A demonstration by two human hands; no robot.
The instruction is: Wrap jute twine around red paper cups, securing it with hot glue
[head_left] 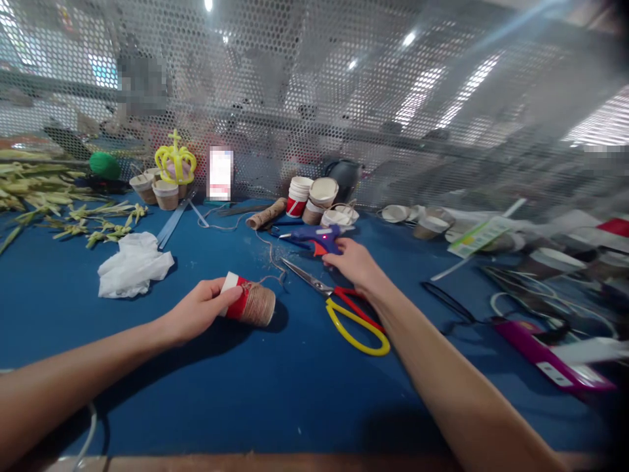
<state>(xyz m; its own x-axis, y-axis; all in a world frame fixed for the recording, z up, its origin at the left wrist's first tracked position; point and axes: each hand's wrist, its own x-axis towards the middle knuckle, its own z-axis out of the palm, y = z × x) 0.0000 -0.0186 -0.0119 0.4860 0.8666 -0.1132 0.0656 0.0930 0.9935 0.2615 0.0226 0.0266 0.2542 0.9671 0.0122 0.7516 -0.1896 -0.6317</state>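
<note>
My left hand (211, 303) grips a red and white paper cup (236, 300) lying on its side, its lower part wound with brown twine (259, 304). A loose strand of that twine runs back from the cup across the table. On the right, my right hand (354, 262) is closed on the rear of a blue hot glue gun (314, 237) with an orange trigger and a small red light. Large scissors (354, 321) with one yellow and one red handle lie partly open below the glue gun, partly behind my right forearm.
Behind stand stacked paper cups (299, 196), a twine roll (266, 214), a phone (219, 176) and a yellow crown (175, 160). Crumpled white plastic (135, 265) and dried leaves (34, 187) lie left. A purple power strip (545, 354) with cables lies right. Perforated metal panel (275, 92) bounds the back.
</note>
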